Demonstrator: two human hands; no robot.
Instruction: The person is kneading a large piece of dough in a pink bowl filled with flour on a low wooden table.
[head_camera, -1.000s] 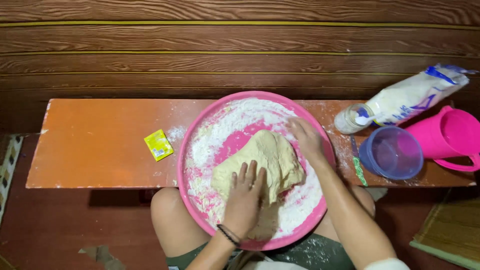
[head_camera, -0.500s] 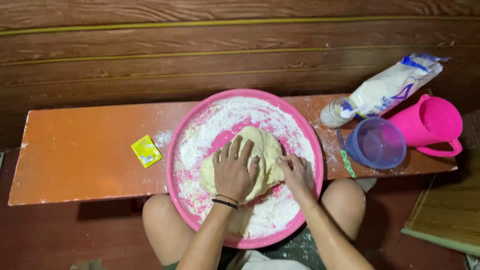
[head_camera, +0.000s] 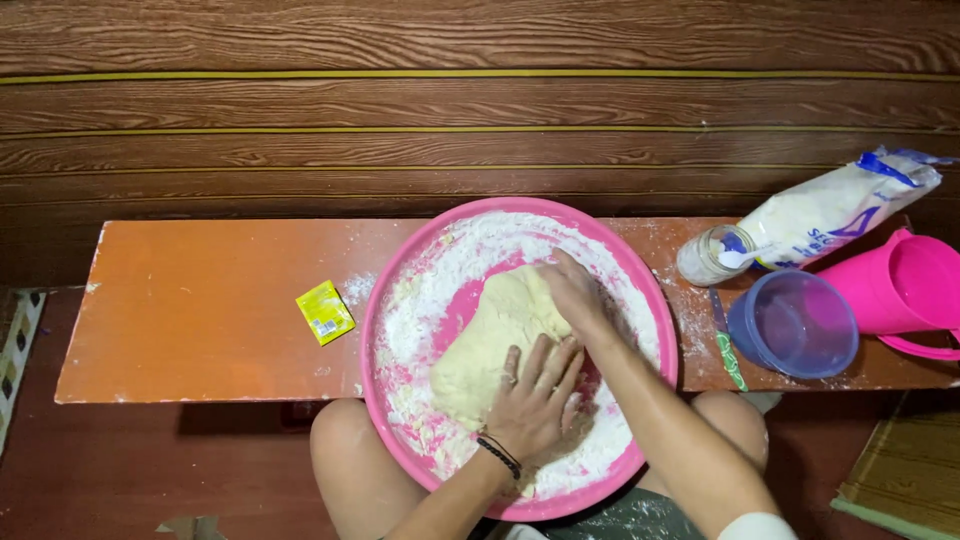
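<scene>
- Fingers of left hand (head_camera: 535, 395) spread flat, pressed palm-down on near end of pale, lumpy mound of dough (head_camera: 495, 340); nothing gripped. Dark band worn at wrist.
- Fingers of right hand (head_camera: 575, 295) curled loosely over far right edge of same dough, touching it; not closed around it.
- Farthest left: long orange wooden bench top (head_camera: 200, 310), dusted with flour near middle.
- Small yellow square sachet (head_camera: 325, 312) lying flat on bench, just beside left rim of basin.
- Dough positioned at centre of large round pink plastic basin (head_camera: 400, 270); basin floor and walls coated with loose white flour; basin resting on bench, overhanging near edge above knees.
- Right of basin: small clear glass jar (head_camera: 705, 258) with spoon inside, touching mouth of tilted white plastic flour bag (head_camera: 835, 210).
- Round translucent purple plastic container (head_camera: 793, 323) just in front of jar.
- Farthest right: bright pink plastic jug (head_camera: 905, 290), touching purple container.
</scene>
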